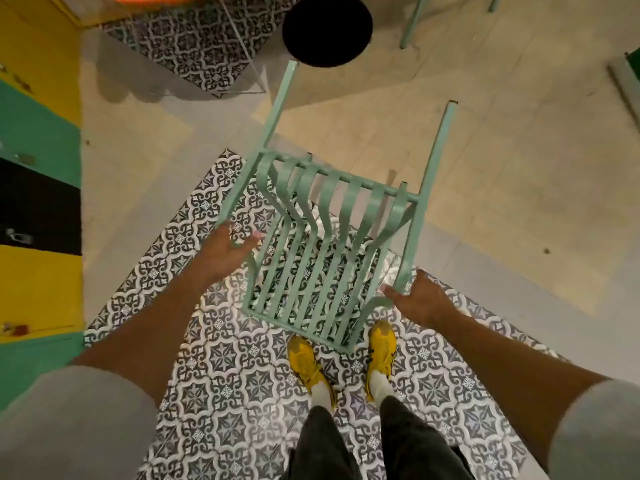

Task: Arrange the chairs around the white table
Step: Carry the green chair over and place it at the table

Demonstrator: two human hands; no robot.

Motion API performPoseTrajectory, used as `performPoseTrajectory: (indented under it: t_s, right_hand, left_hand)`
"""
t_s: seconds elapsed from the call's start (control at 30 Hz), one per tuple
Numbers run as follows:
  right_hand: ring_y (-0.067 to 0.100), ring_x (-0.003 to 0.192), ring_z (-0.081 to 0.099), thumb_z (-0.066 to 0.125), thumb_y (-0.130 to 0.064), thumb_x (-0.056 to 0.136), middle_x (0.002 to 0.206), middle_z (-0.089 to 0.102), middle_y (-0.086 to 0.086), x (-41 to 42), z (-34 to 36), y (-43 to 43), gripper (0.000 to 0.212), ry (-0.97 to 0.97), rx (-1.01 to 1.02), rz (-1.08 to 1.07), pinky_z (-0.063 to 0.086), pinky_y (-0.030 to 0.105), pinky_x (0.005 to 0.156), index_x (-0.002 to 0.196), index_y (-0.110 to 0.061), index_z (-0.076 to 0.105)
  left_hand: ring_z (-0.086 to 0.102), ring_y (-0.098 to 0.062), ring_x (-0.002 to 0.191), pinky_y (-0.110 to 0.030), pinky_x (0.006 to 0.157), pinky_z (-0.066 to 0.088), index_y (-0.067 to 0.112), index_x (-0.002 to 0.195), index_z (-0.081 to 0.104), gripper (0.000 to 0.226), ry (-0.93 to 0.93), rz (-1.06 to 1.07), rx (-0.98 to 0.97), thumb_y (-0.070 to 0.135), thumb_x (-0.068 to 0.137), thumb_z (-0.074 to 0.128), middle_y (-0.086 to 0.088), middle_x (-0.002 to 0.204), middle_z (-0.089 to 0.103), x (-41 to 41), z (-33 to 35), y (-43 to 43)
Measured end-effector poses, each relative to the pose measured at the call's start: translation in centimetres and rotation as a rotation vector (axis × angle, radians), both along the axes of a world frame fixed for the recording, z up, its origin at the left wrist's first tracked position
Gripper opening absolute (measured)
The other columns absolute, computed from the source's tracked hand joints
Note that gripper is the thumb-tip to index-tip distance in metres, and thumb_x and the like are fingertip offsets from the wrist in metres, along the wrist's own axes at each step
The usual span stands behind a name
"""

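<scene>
A mint-green metal chair (322, 244) with slatted seat and back is tipped over the patterned tile floor just ahead of my yellow shoes. Its two long bars point away from me. My left hand (225, 252) is at the chair's left side bar, fingers loosely wrapped under the frame. My right hand (420, 299) grips the right side bar near its lower end. I cannot tell whether the chair's near edge touches the floor. No white table top shows in view.
A round black object (327, 29) stands on the floor beyond the chair. Legs of another mint-green chair (412, 22) show at the top right. A yellow, green and black panelled wall (38, 168) runs along the left. A green-edged object (628, 74) sits at the right edge.
</scene>
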State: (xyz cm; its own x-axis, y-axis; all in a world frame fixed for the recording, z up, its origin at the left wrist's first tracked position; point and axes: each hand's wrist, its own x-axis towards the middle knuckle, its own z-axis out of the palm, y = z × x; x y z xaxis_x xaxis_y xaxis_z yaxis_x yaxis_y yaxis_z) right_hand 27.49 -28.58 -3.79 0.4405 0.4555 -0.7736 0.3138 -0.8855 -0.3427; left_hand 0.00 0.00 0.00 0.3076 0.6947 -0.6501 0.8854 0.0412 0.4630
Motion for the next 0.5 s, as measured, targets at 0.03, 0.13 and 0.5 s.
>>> performPoseTrajectory:
  t_s: [0.03, 0.13, 0.5]
  right_hand:
    - [0.039, 0.112, 0.072, 0.067, -0.065, 0.099, 0.136, 0.067, 0.022, 0.2, -1.4, 0.7, 0.084, -0.010, -0.009, -0.046, 0.062, 0.048, 0.096, 0.149, -0.002, 0.042]
    - [0.027, 0.089, 0.066, 0.069, -0.058, 0.100, 0.126, 0.066, 0.019, 0.6, -4.7, 3.3, 0.072, -0.070, -0.078, -0.185, 0.052, 0.032, 0.065, 0.137, -0.001, 0.044]
    - [0.026, 0.094, 0.077, 0.068, -0.044, 0.105, 0.100, 0.081, 0.007, -1.7, -14.0, 3.3, 0.042, -0.014, 0.054, -0.936, 0.064, 0.041, 0.081, 0.121, -0.004, 0.070]
  left_hand:
    - [0.054, -0.039, 0.140, -0.051, 0.108, 0.051, 0.021, 0.168, 0.023, 0.093, -0.017, 0.002, 0.028, 0.070, 0.099, 0.059, -0.018, 0.166, 0.042, -0.1, -1.3, 1.1]
    - [0.062, -0.018, 0.100, -0.026, 0.067, 0.047, 0.013, 0.162, 0.032, 0.085, -0.017, 0.044, 0.088, 0.063, 0.100, 0.063, -0.007, 0.146, 0.054, -0.9, -5.4, 4.9]
    - [0.064, -0.023, 0.098, -0.034, 0.070, 0.052, 0.010, 0.147, 0.046, 0.068, -0.068, 0.237, 0.146, 0.058, 0.103, 0.063, -0.006, 0.114, 0.060, -2.0, -18.1, 9.7]
